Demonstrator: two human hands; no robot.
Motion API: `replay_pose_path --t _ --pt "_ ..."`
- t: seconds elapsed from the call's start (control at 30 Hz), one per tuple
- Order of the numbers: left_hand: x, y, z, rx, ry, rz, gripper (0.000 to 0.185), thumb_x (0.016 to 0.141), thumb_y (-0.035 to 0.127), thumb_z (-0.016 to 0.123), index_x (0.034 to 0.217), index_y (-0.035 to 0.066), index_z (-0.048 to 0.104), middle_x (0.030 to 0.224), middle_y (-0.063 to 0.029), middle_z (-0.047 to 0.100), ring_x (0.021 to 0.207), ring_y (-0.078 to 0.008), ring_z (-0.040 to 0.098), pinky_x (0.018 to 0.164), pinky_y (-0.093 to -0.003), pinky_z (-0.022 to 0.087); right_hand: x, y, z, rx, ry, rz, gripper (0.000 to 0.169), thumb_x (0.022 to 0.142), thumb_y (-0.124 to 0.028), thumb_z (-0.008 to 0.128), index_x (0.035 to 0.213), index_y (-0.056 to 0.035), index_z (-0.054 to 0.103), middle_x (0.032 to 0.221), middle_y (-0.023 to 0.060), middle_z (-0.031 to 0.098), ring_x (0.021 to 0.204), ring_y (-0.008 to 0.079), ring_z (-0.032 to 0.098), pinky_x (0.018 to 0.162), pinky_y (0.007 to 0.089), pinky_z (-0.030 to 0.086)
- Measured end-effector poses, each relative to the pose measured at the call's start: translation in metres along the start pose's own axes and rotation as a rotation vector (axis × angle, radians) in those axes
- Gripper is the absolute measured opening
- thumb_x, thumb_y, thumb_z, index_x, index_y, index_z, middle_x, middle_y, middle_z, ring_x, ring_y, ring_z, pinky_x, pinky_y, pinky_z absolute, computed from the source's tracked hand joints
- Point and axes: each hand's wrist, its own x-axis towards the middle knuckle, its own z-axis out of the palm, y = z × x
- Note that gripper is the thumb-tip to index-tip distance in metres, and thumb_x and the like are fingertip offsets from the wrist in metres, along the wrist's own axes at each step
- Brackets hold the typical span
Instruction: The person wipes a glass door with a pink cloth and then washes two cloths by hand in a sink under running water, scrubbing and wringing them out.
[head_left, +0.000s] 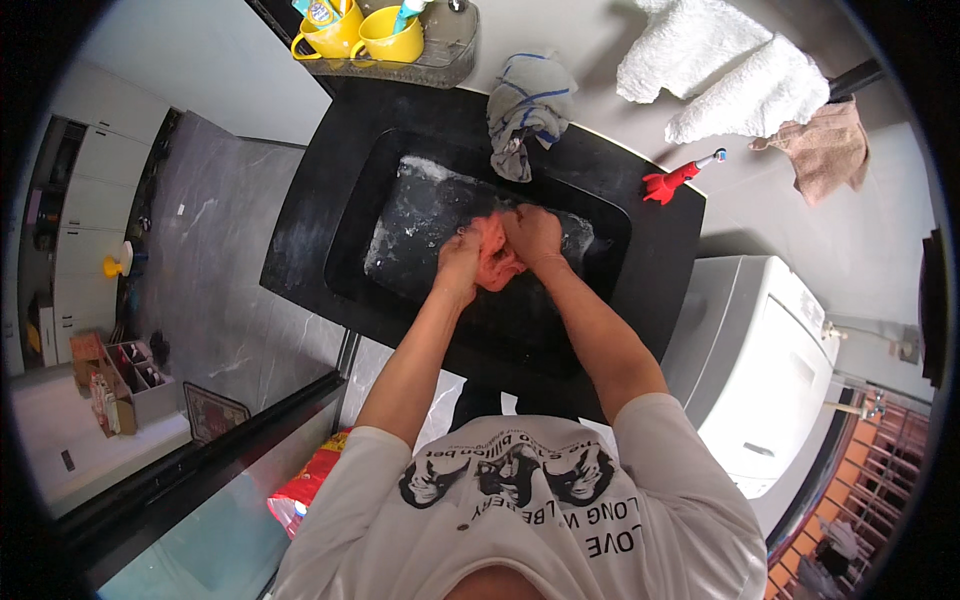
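Both my hands are over the basin of a black sink (352, 232), where water with whitish suds shows. Between them is a bunched wet red cloth (495, 259). My left hand (459, 262) grips its left side, with the fingers partly hidden by the cloth. My right hand (534, 234) is closed on its upper right part. A grey cloth with blue stripes (531, 97) hangs over the far edge of the sink, draped on what may be the faucet, which it hides.
Yellow mugs (390, 36) stand in a clear tray (450, 56) at the back left. A red electric toothbrush (670, 182) is at the sink's right corner. White towels (697, 60) hang on the wall. A white washing machine (757, 367) stands at the right.
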Motion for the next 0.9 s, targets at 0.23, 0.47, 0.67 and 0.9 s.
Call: replay_pose_path --t 0.23,0.47,0.67,0.9 --pt "-0.034 -0.003 -0.058 1.017 -0.046 0.507 0.095 0.092 0.031 0.07 0.157 0.009 0.005 0.156 -0.0199 0.028 0.138 -0.0369 0.037 0.101 -0.0449 0.046 -0.033 0.04 -0.014 -0.196 -0.234 0.176 0.078 0.076 -0.037 0.073 0.147 -0.0198 0.045 0.143 0.0287 0.044 0.122 0.0435 0.053 0.104 0.0418 0.044" --pt "-0.023 -0.002 -0.025 0.234 0.207 -0.6 0.107 0.077 0.081 0.055 0.158 0.023 0.013 0.156 -0.023 0.026 0.133 -0.0449 0.042 0.09 -0.0598 0.051 -0.058 -0.011 0.024 -0.251 -0.353 -0.055 0.075 0.071 -0.044 0.075 0.14 -0.0249 0.051 0.142 0.025 0.046 0.129 0.0363 0.047 0.103 0.0396 0.045" --pt "0.04 -0.019 -0.08 -0.367 -0.075 -0.254 0.083 0.087 0.075 0.048 0.139 0.011 0.05 0.131 -0.0167 0.057 0.116 -0.0349 0.057 0.101 -0.0488 0.046 -0.08 -0.065 0.027 0.124 -0.135 -0.404 0.036 0.071 -0.032 0.073 0.104 -0.0187 0.067 0.105 0.0159 0.064 0.093 0.0338 0.064 0.077 0.0419 0.054" --pt "0.042 0.003 -0.058 -0.244 -0.172 -0.255 0.056 0.091 0.066 0.054 0.095 0.011 0.064 0.087 -0.0056 0.066 0.08 -0.0211 0.065 0.074 -0.0362 0.055 -0.107 -0.095 -0.004 0.222 -0.037 -0.516 0.03 0.073 -0.036 0.073 0.093 -0.0142 0.069 0.093 0.0174 0.064 0.081 0.0381 0.066 0.068 0.0473 0.055"
